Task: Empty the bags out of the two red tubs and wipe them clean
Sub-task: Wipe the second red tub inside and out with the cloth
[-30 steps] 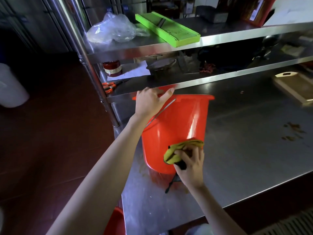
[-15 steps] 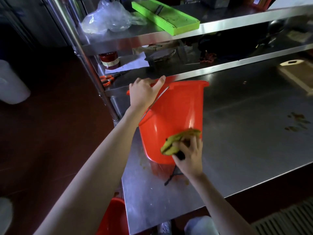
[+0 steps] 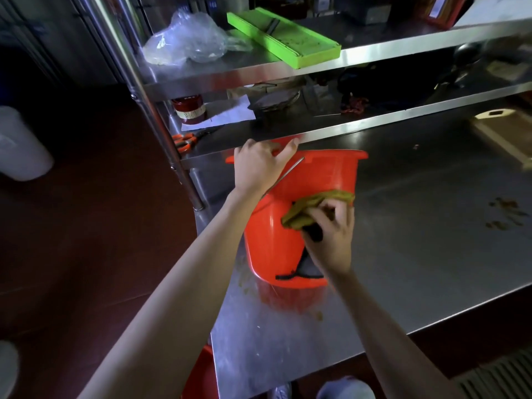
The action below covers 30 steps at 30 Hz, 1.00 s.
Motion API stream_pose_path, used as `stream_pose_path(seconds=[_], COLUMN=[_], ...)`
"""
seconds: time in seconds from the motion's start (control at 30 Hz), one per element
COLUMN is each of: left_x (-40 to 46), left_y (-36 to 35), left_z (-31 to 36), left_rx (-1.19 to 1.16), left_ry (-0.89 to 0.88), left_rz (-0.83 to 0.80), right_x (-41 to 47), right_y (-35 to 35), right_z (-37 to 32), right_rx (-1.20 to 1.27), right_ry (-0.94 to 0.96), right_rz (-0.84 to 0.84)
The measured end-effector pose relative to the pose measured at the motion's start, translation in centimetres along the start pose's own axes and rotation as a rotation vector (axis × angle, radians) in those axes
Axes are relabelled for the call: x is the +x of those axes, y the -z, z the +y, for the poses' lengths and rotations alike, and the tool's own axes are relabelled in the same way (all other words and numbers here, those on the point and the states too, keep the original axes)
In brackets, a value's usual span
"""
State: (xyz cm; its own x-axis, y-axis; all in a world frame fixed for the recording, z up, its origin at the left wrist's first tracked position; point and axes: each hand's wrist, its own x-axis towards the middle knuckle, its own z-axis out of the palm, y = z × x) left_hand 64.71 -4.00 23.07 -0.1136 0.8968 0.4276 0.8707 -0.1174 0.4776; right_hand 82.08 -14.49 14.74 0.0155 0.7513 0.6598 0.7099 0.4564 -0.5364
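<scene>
A red tub (image 3: pixel 276 243) with a wire handle stands on the steel table (image 3: pixel 417 254), tipped toward me. My left hand (image 3: pixel 259 165) grips its far left rim. My right hand (image 3: pixel 328 237) holds a crumpled yellow-green and black cloth (image 3: pixel 305 211) and presses it against the tub's near outer wall. Part of a second red tub (image 3: pixel 201 375) shows below the table's left edge. Inside of the tub on the table is hidden.
Above the table, steel shelves (image 3: pixel 374 50) carry a clear plastic bag (image 3: pixel 187 38), a green slicer (image 3: pixel 282 38), a red jar (image 3: pixel 190 109) and orange scissors (image 3: pixel 187 139). A wooden cutting board (image 3: pixel 506 131) lies far right. Brown stains (image 3: pixel 506 214) mark the table. A white container (image 3: pixel 20 145) stands on the floor.
My right hand has slid the cloth up and to the right along the tub's outer wall. The left hand keeps its grip on the rim.
</scene>
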Motion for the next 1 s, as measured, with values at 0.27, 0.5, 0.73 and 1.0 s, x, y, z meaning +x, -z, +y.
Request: stream_pose_path(seconds=[0.27, 0.5, 0.73, 1.0], left_x=[0.0, -2.3, -5.6, -4.5], left_y=[0.7, 1.4, 2.2, 6.6], left_z=[-0.2, 1.8, 2.5, 0.2], left_rx=[0.000, 0.005, 0.026, 0.054], left_ry=[0.024, -0.036, -0.128, -0.467], left_rz=[-0.009, 0.008, -0.019, -0.590], right_x=[-10.7, 0.8, 3.8, 4.9], right_y=[0.7, 3.4, 3.1, 4.4], right_z=[2.1, -2.3, -1.3, 0.1], right_rx=[-0.043, 0.145, -0.046, 0.043], right_ry=[0.059, 0.072, 0.108, 0.093], right_rz=[-0.294, -0.011, 0.071, 0.010])
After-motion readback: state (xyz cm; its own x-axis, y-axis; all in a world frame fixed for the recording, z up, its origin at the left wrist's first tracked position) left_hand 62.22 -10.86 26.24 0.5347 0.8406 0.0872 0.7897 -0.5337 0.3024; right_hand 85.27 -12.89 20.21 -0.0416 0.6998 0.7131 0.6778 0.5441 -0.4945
